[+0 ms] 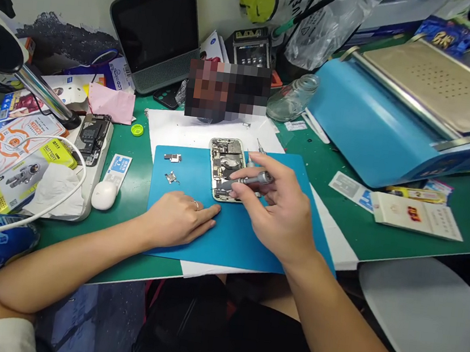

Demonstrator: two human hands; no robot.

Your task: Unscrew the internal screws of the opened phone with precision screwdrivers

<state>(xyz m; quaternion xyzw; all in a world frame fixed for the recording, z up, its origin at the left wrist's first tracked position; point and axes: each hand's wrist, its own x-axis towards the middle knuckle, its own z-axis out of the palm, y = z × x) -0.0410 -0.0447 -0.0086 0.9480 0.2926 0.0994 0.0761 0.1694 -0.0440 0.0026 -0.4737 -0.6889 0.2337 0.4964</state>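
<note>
An opened phone lies on the blue mat, its inner parts exposed. Between thumb and fingers, my right hand grips a grey screwdriver, slanted across the phone with its tip at the lower left part. Another thin metal tool shows beyond those fingers; whether it is held or lying there I cannot tell. Stretched out on the mat, my left hand rests with its fingertips just below the phone's lower edge, holding nothing. Two small metal parts, a bracket-like piece and a flat piece, lie left of the phone.
A blue machine with a perforated metal top stands right, near a glass jar. Left are a white earbud case, another opened phone, a lamp and boxes. A dark-screened device leans against the wall.
</note>
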